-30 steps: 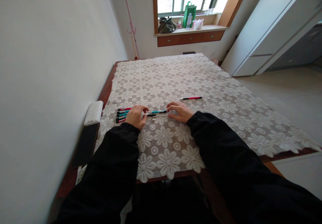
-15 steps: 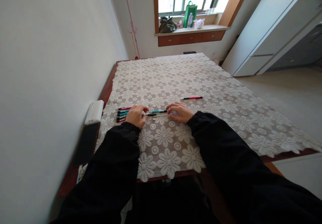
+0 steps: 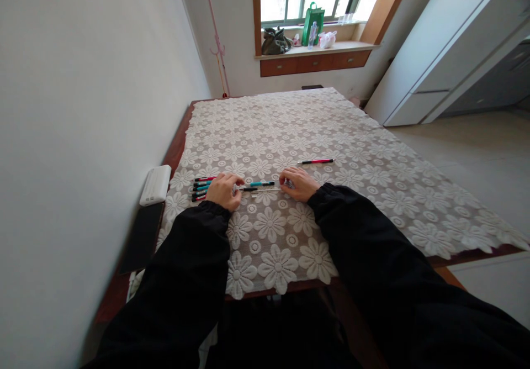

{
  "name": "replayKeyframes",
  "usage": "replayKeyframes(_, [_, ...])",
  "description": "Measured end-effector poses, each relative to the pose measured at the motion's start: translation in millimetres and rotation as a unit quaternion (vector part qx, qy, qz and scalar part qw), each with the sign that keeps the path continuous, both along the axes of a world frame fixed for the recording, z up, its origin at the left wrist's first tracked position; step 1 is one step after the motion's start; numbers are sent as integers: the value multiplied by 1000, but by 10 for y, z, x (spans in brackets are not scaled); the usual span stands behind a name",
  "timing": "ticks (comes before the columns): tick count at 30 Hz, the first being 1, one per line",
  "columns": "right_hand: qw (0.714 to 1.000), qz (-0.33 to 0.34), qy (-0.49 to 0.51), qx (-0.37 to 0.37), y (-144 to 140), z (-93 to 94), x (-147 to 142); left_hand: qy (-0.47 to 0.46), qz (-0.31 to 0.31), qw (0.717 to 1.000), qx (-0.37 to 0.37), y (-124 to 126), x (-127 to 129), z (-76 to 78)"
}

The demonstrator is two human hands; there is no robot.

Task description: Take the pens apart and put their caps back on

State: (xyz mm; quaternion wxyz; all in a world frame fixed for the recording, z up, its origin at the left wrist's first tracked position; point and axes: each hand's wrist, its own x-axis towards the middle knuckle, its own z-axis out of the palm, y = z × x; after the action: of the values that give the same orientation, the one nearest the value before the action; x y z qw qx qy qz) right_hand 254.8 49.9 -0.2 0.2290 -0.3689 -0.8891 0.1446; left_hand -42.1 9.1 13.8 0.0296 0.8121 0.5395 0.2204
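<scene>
Both hands lay low on the table [image 3: 372, 192], close together, with black sleeves reaching back toward the camera. Much was hard to see: the fingers were small in the picture, and the left hand [image 3: 222, 190] covered the middle of the row of pens [image 3: 200, 188], so only their ends peeked out on its left side. How many pens lay there could not be counted for sure. The right hand [image 3: 298, 184] hid whatever was under its fingertips.

Between the two hands lay a teal pen [image 3: 260, 183] with black ends, and just below it a thin pale stick [image 3: 265, 190] that might have been a pen refill; it was too thin to tell. The pens in the row were pink and teal with black tips, side by side and pointing left. One more pink pen [image 3: 315, 161] lay alone, a little past the right hand and not touching it.

The left hand was curled, knuckles up, with its fingers bent over the pens at their near ends. It seemed to pinch the end of the pale stick, but this could not be told for sure. The right hand was curled too, with its fingertips at the other end of the stick and the teal pen. Whether it gripped anything could not be told.

A white box [image 3: 155, 184] sat to the left of the left hand, by the wall.
</scene>
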Motion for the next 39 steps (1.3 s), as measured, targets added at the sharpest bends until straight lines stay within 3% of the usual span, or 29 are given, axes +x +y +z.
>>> replayKeyframes(7, [999, -4, -33, 15, -17, 31, 4, 8, -5, 1000, 12, 6, -39, 22])
replayKeyframes(25, [997, 61, -34, 9, 19, 20, 18, 6, -21, 1000, 11, -5, -2, 12])
replayKeyframes(33, [997, 64, -50, 10, 5, 27, 5, -10, -96, 995, 5, -53, 60, 49])
replayKeyframes(39, [996, 48, -79, 11, 28, 84, 70, -8, -107, 994, 1, -31, 72, 9])
